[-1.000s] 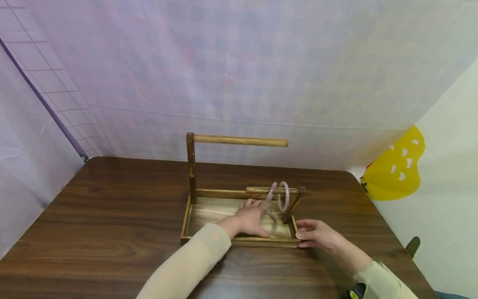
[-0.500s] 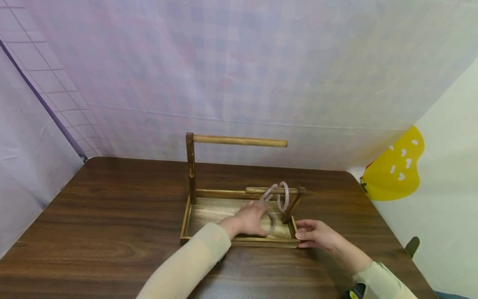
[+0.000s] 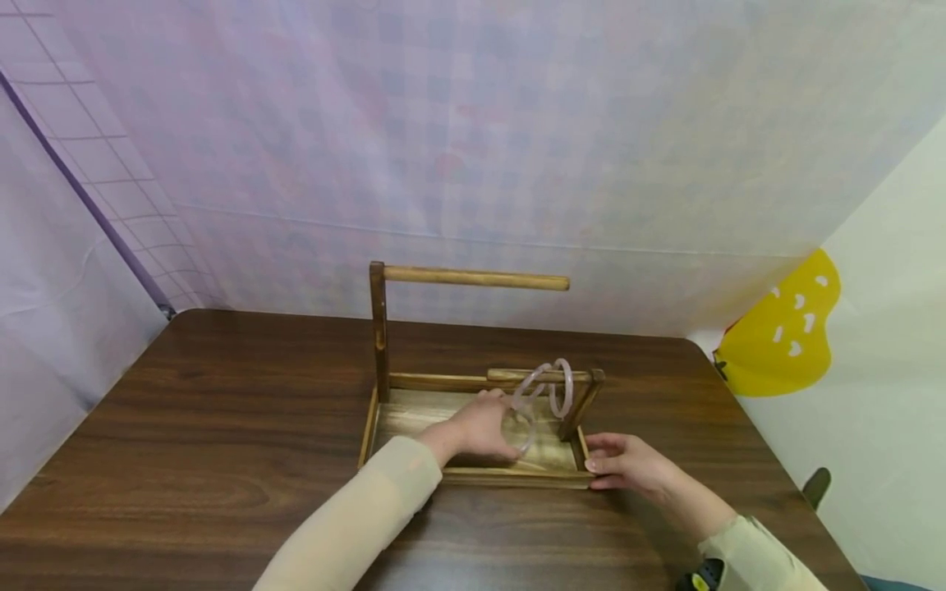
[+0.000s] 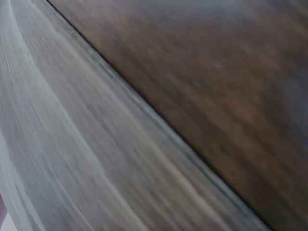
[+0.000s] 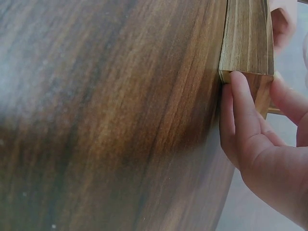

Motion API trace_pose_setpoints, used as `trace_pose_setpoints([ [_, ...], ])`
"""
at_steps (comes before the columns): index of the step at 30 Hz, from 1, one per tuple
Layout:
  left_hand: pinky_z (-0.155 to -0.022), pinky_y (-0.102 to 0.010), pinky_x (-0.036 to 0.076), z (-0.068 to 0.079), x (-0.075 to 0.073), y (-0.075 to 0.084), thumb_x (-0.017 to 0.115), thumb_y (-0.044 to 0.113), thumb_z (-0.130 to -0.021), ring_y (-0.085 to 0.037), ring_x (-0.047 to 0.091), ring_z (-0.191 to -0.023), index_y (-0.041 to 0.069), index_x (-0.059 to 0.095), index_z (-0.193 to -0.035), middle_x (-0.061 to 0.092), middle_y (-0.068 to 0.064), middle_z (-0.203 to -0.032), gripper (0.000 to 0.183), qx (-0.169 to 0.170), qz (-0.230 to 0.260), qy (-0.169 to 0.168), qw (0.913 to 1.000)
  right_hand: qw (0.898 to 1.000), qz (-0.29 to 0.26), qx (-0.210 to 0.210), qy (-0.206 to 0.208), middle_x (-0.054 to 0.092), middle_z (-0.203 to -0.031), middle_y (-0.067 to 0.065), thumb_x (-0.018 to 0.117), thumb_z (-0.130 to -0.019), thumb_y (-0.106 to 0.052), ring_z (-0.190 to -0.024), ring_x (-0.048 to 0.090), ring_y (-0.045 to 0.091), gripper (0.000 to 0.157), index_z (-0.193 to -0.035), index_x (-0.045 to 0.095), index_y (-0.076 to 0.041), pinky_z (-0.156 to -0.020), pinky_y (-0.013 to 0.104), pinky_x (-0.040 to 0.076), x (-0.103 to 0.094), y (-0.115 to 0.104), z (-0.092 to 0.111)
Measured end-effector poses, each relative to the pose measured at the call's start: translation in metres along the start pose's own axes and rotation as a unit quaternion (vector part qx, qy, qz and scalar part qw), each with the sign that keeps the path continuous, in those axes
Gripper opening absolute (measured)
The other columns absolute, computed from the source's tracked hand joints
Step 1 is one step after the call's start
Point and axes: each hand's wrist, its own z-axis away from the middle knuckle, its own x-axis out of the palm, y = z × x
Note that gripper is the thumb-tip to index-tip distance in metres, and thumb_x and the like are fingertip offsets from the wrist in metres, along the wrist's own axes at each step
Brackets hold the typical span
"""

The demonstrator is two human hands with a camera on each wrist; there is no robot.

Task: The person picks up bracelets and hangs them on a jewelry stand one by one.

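A wooden stand has a shallow tray base (image 3: 517,478), a tall post with a long bar (image 3: 473,278) at left and a low peg (image 3: 510,375) at right. One pale translucent bangle (image 3: 567,390) hangs on the low peg near its post. A second bangle (image 3: 521,394) loops over the peg, tilted toward my left hand (image 3: 482,425). Over the tray, that hand holds a third pale bangle (image 3: 529,435) between thumb and fingers. My right hand (image 3: 628,466) grips the tray's right front corner; the right wrist view shows its fingertips (image 5: 238,79) against the end wall.
The stand rests on a dark wood-grain table (image 3: 222,427). Behind it hangs a pale checked curtain (image 3: 473,164). A yellow cut-out shape (image 3: 791,336) is on the right wall. The left wrist view mostly shows the tray's wooden side (image 4: 96,130) beside the tabletop.
My left hand has moved a little left, and the lower bangle has moved with it. The second bangle on the peg has tilted further left. My right hand stays at the corner.
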Motion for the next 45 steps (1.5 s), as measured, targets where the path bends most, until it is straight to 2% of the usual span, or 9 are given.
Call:
trace_pose_setpoints([
  [5, -0.086, -0.028, 0.048, 0.004, -0.006, -0.004, 0.08, 0.034, -0.068, -0.019, 0.051, -0.104, 0.015, 0.056, -0.126, 0.056, -0.005, -0.121, 0.066, -0.019, 0.001, -0.004, 0.9998, 1.0, 0.0, 0.0, 0.0, 0.062, -0.102, 0.006, 0.061, -0.09, -0.007, -0.089, 0.063, 0.011, 0.068, -0.135, 0.02, 0.023, -0.079, 0.032, 0.056, 0.0, 0.0, -0.001],
  [10, -0.093, -0.034, 0.048, 0.009, -0.012, -0.007, 0.08, 0.031, -0.069, -0.022, 0.05, -0.111, 0.01, 0.052, -0.13, 0.053, -0.007, -0.123, 0.069, -0.036, 0.041, -0.001, 0.9985, 1.0, -0.002, 0.003, 0.003, 0.063, -0.1, 0.005, 0.06, -0.089, -0.005, -0.088, 0.063, 0.012, 0.066, -0.134, 0.02, 0.024, -0.078, 0.032, 0.056, 0.001, 0.0, -0.002],
  [17, -0.109, -0.046, 0.035, 0.015, -0.02, -0.014, 0.08, 0.027, -0.07, -0.032, 0.035, -0.135, 0.008, 0.047, -0.134, 0.04, -0.014, -0.145, 0.074, -0.055, 0.099, 0.009, 0.9935, 1.0, 0.004, 0.008, 0.004, 0.062, -0.103, 0.007, 0.06, -0.09, -0.007, -0.09, 0.063, 0.012, 0.067, -0.134, 0.021, 0.023, -0.08, 0.033, 0.056, 0.001, -0.002, -0.001],
  [24, -0.107, -0.046, 0.036, 0.021, -0.026, -0.019, 0.08, 0.026, -0.071, -0.032, 0.038, -0.132, 0.009, 0.047, -0.134, 0.041, -0.013, -0.142, 0.072, -0.058, 0.117, 0.016, 0.9913, 1.0, 0.003, 0.008, 0.005, 0.062, -0.102, 0.007, 0.059, -0.09, -0.006, -0.089, 0.063, 0.012, 0.066, -0.135, 0.021, 0.023, -0.079, 0.033, 0.056, 0.002, -0.003, 0.0],
  [36, -0.102, -0.044, 0.042, 0.027, -0.031, -0.03, 0.079, 0.019, -0.07, -0.032, 0.048, -0.12, 0.003, 0.048, -0.131, 0.047, -0.014, -0.133, 0.071, -0.034, 0.147, 0.044, 0.9875, 1.0, 0.0, 0.002, 0.007, 0.063, -0.101, 0.006, 0.059, -0.09, -0.005, -0.088, 0.063, 0.012, 0.066, -0.134, 0.021, 0.024, -0.078, 0.031, 0.057, 0.002, -0.001, 0.0],
  [45, -0.101, -0.042, 0.043, 0.033, -0.035, -0.033, 0.08, 0.017, -0.071, -0.03, 0.049, -0.118, 0.006, 0.049, -0.13, 0.048, -0.012, -0.128, 0.068, -0.045, 0.195, 0.068, 0.9774, 1.0, 0.001, -0.003, 0.007, 0.063, -0.099, 0.005, 0.061, -0.089, -0.005, -0.088, 0.063, 0.011, 0.067, -0.133, 0.02, 0.025, -0.077, 0.03, 0.057, 0.002, 0.0, 0.0],
])
